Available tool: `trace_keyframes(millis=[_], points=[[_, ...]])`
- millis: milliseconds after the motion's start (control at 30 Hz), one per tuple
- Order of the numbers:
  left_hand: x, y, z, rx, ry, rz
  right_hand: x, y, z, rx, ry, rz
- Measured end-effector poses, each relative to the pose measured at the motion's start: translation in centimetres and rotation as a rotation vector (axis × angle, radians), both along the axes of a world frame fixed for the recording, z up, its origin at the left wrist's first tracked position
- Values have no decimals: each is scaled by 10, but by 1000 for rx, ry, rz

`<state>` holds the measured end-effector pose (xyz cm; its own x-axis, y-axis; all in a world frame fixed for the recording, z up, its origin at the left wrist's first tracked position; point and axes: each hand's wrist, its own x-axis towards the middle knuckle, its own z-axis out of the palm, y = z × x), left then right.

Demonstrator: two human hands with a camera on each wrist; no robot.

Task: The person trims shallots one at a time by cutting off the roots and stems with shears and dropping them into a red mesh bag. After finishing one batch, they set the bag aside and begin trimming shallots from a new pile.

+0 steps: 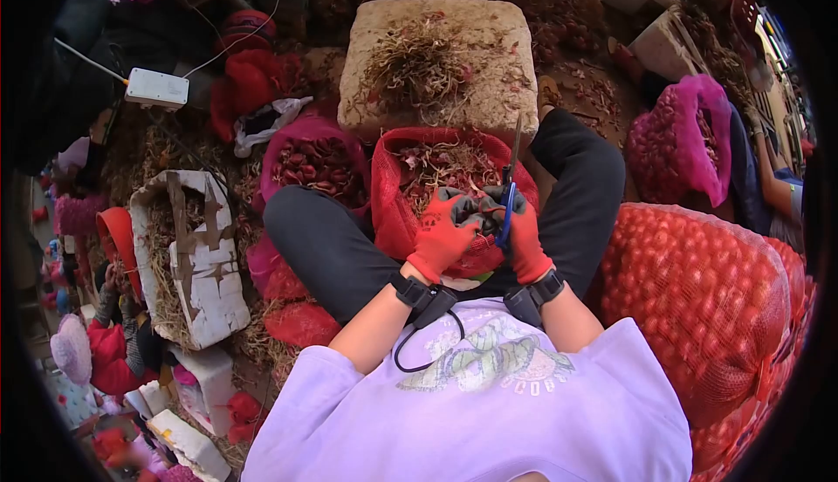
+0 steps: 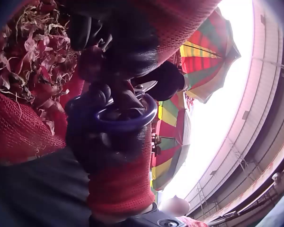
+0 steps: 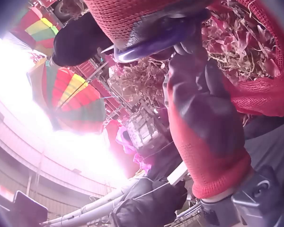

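Both hands wear red knit gloves with dark grey coated fingers, close together over an open red mesh bag (image 1: 388,207) between the legs. My right hand (image 1: 521,233) holds scissors (image 1: 507,207) by their blue loops, the blades pointing up and away. Its fingers are curled through a blue loop in the left wrist view. My left hand (image 1: 443,233) is beside it with curled fingers, pinching a small dark-red bulb like a shallot (image 2: 91,64), partly hidden by the gloves. Dry red skins and stem ends (image 1: 445,164) fill the bag.
A worn foam block (image 1: 436,72) with a heap of dried stems stands ahead. Left of the bag is a pink sack of shallots (image 1: 321,168), then a white foam box (image 1: 209,281). Full red net sacks (image 1: 690,299) press close on the right.
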<state>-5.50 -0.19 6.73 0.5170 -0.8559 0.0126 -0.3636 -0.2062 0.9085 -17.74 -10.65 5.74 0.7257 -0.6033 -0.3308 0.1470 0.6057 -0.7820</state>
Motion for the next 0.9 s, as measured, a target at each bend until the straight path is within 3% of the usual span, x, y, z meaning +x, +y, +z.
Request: trace_keyframes(millis=[100, 200, 300, 400, 533, 633, 733, 833, 900], points=[[4, -2, -6, -19, -32, 25, 9, 4, 9, -175, 119, -33], [2, -8, 11, -77, -218, 54, 13, 7, 16, -349, 147, -54], [-2, -15, -17, -86, -146, 170, 14, 6, 26, -419, 120, -58], [25, -15, -32, 20, 988, 263, 9, 0, 32, -313, 64, -34], [28, -7, -22, -260, 852, 336, -3, -13, 28, -225, -40, 12], [21, 3, 5, -362, 762, 228, -4, -12, 30, -67, -69, -21], [13, 5, 47, -346, 166, 45, -8, -15, 19, -48, -67, 47], [6, -2, 44, -255, 51, -27, -9, -11, 22, 36, -152, 104], [5, -2, 29, -132, 394, -78, 0, -8, 31, -143, -3, 63]])
